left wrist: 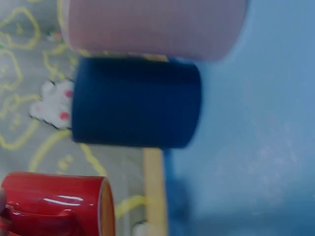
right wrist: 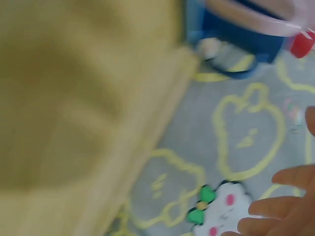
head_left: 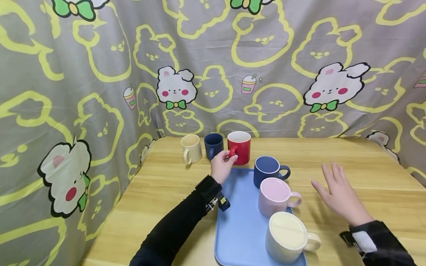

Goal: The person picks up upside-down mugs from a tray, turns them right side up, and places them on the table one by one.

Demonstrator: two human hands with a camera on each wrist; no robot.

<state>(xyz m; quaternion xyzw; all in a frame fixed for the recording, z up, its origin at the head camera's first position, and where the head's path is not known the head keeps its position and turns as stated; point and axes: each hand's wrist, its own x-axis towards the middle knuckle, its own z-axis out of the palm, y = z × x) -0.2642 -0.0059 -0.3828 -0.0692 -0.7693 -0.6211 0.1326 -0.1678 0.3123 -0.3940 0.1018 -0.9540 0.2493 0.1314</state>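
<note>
My left hand (head_left: pixel 222 167) pinches the handle of a red mug (head_left: pixel 244 149) with a white inside, just behind the blue tray (head_left: pixel 241 221). In the left wrist view, the red mug (left wrist: pixel 54 196) shows its base rim, with curtain visible between it and the table; it appears raised. On the tray's right side stand a navy mug (head_left: pixel 264 179), a pink mug (head_left: pixel 271 203) and a cream mug (head_left: pixel 283 240), handles to the right. My right hand (head_left: pixel 344 199) hovers right of these mugs, its fingers spread and holding nothing.
Left of the red mug, a small cream mug (head_left: pixel 192 149) and a small navy mug (head_left: pixel 213 142) stand on the wooden table (head_left: pixel 159 188). A grey curtain (head_left: pixel 213 44) with yellow outlines and rabbit prints hangs behind and to the left.
</note>
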